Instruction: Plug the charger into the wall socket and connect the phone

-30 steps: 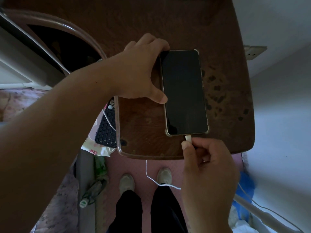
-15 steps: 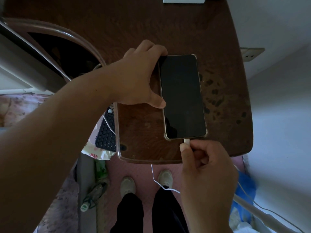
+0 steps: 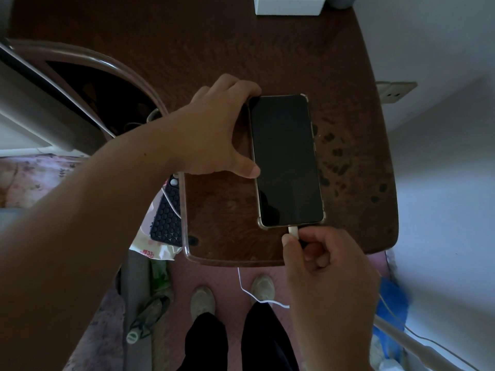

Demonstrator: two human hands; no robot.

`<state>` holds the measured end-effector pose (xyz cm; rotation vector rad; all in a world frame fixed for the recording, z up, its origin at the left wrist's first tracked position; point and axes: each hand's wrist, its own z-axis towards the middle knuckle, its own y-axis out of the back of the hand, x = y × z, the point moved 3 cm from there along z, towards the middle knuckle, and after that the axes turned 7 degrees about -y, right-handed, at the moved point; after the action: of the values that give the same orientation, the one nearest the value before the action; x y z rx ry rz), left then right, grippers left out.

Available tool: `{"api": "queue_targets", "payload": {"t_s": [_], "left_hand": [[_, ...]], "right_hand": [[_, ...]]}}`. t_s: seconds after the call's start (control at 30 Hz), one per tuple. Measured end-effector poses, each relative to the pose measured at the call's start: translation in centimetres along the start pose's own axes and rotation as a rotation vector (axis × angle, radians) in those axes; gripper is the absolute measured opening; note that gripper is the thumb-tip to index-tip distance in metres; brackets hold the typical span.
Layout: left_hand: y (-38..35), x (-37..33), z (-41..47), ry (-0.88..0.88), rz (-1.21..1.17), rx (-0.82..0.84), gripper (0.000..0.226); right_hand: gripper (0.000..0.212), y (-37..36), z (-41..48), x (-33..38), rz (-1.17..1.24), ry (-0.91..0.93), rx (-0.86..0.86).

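A phone [image 3: 286, 159] with a dark screen and a clear case lies flat on the brown wooden table [image 3: 219, 49]. My left hand [image 3: 217, 129] grips its left edge, thumb on the side and fingers at the top corner. My right hand [image 3: 324, 266] pinches the white cable plug [image 3: 292, 231], which sits in the port on the phone's near end. The white cable [image 3: 251, 290] hangs down below the table edge toward the floor. A wall socket [image 3: 395, 91] shows on the white wall to the right; no charger brick is visible in it.
A white box [image 3: 289, 5] stands at the table's far edge. A dark honeycomb-patterned object [image 3: 167, 220] and a plastic packet [image 3: 152, 250] lie beside the table's left edge. A curved chair back [image 3: 88, 56] is on the left. My shoes [image 3: 203, 301] stand on the pink floor.
The view has shifted slightly, so the phone sits lower in frame. Both hands keep their grips; the plug stays at the phone's port.
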<state>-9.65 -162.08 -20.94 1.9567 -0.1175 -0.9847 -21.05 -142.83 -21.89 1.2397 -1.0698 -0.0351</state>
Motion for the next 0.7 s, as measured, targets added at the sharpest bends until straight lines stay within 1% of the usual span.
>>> {"api": "queue_targets", "payload": {"t_s": [0.23, 0.43, 0.57, 0.7], "left_hand": [[-0.09, 0.11, 0.03, -0.007, 0.007, -0.012, 0.111], [-0.14, 0.20, 0.04, -0.015, 0.017, -0.006, 0.112], [-0.10, 0.19, -0.06, -0.019, 0.011, -0.004, 0.112], [-0.22, 0.17, -0.19, -0.022, -0.003, -0.020, 0.113]], "right_hand": [[0.013, 0.06, 0.04, -0.11, 0.024, 0.006, 0.006], [0.011, 0.08, 0.10, -0.19, 0.029, 0.001, 0.018], [0.011, 0.06, 0.12, -0.24, 0.004, 0.004, 0.028], [0.013, 0.03, 0.19, -0.34, -0.034, -0.031, 0.065]]}}
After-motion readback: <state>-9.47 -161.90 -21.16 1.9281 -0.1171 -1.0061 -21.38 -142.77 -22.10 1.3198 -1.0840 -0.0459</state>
